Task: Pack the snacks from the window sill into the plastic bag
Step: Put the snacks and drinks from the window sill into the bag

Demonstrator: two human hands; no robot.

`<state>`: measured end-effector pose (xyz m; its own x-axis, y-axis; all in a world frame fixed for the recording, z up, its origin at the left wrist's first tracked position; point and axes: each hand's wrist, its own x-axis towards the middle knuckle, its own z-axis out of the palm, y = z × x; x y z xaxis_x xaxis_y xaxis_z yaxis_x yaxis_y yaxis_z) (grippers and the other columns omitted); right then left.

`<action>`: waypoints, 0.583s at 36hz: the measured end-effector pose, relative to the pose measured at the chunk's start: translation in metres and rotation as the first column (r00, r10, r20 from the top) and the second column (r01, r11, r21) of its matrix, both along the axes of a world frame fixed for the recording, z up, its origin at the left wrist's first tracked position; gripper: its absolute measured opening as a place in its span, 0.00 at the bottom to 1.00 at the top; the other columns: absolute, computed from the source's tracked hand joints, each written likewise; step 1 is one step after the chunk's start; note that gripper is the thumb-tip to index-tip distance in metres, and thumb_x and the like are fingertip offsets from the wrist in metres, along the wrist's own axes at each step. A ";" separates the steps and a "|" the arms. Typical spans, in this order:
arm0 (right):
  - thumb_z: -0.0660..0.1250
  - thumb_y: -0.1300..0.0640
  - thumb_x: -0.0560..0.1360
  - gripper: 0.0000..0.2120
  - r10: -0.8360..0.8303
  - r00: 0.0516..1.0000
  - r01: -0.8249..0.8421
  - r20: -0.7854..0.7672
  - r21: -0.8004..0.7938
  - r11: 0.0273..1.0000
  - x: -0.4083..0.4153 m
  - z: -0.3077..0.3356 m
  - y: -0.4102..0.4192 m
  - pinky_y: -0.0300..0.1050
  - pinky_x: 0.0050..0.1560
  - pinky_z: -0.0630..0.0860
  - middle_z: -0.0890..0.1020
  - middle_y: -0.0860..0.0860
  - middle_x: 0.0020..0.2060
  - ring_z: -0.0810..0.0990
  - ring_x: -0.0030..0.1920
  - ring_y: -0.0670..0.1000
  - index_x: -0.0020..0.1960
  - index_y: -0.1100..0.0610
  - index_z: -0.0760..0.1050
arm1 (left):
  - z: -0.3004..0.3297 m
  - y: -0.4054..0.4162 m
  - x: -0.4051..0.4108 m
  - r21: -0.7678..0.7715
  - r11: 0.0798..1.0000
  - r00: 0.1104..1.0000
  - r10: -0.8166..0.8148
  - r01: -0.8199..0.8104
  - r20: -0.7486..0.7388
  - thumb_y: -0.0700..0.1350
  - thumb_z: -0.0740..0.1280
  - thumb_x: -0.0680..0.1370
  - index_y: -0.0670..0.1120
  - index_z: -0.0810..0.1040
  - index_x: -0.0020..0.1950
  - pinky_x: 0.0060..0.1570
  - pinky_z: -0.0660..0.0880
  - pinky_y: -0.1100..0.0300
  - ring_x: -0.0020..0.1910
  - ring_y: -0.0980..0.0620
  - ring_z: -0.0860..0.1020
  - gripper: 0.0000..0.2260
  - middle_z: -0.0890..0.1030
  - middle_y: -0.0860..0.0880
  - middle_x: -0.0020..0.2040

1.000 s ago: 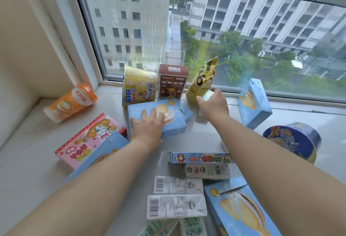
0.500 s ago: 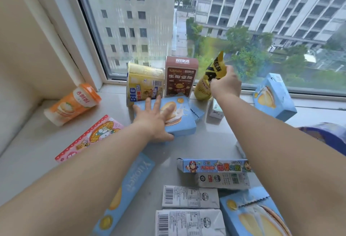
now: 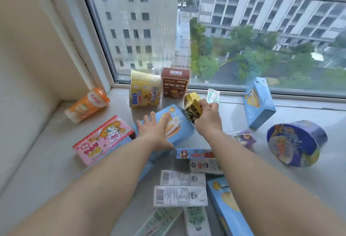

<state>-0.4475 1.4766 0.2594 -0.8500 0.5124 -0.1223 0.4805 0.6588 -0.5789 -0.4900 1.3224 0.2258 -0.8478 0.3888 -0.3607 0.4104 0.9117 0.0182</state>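
Note:
Snacks lie spread over the pale window sill (image 3: pixel 46 160). My right hand (image 3: pixel 206 117) grips a yellow and black snack packet (image 3: pixel 192 107), lifted and tilted over the sill. My left hand (image 3: pixel 155 130) rests flat, fingers spread, on a light blue box with a cake picture (image 3: pixel 176 123). Behind them stand a yellow BIG tub (image 3: pixel 145 89) and a brown BEERUS box (image 3: pixel 175 84). No plastic bag is in view.
An orange cup (image 3: pixel 87 104) lies at the left; a pink box (image 3: pixel 101 140) beside my left arm. A blue box (image 3: pixel 259 102) and a blue noodle bowl (image 3: pixel 295 143) sit right. White cartons (image 3: pixel 180 195) and more blue boxes (image 3: pixel 226 204) lie near. The window pane (image 3: pixel 206 35) closes the back.
My right hand closed round the yellow packet by the window and pulled it back toward me, tipping it over. My left hand stayed on the blue box.

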 end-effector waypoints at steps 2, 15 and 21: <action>0.62 0.67 0.73 0.21 0.003 0.996 -0.009 -0.084 -0.071 0.997 0.018 0.009 -0.003 0.43 0.50 0.70 0.65 0.56 0.60 0.74 0.50 0.57 0.64 0.52 0.68 | 0.011 -0.007 0.012 0.060 0.996 0.998 0.065 -0.064 -0.007 0.65 0.70 0.63 0.61 0.41 0.75 0.67 0.54 0.39 0.72 0.37 0.53 0.50 0.49 0.40 0.74; 0.67 0.66 0.74 0.16 -0.543 0.796 0.029 -0.267 -0.879 0.475 0.179 0.082 -0.072 0.47 0.56 0.78 0.80 0.54 0.55 0.80 0.52 0.53 0.57 0.53 0.70 | 0.112 -0.087 0.134 0.396 0.882 0.962 0.272 -0.255 0.012 0.66 0.71 0.64 0.60 0.40 0.76 0.71 0.57 0.43 0.74 0.41 0.52 0.52 0.49 0.43 0.74; 0.62 0.68 0.77 0.15 -0.558 0.809 -0.065 -0.187 -0.971 0.230 0.274 0.098 -0.126 0.45 0.55 0.78 0.80 0.54 0.52 0.80 0.51 0.52 0.60 0.55 0.69 | 0.138 -0.161 0.227 0.478 0.850 0.969 0.249 -0.222 0.007 0.70 0.64 0.53 0.59 0.46 0.76 0.70 0.59 0.47 0.71 0.41 0.57 0.55 0.53 0.44 0.72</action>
<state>-0.1737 1.3508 0.3570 -0.7922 0.4948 -0.3571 0.0069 -0.5779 -0.8161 -0.2625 1.1612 0.3642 -0.9481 0.2871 -0.1366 0.1974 0.8684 0.4549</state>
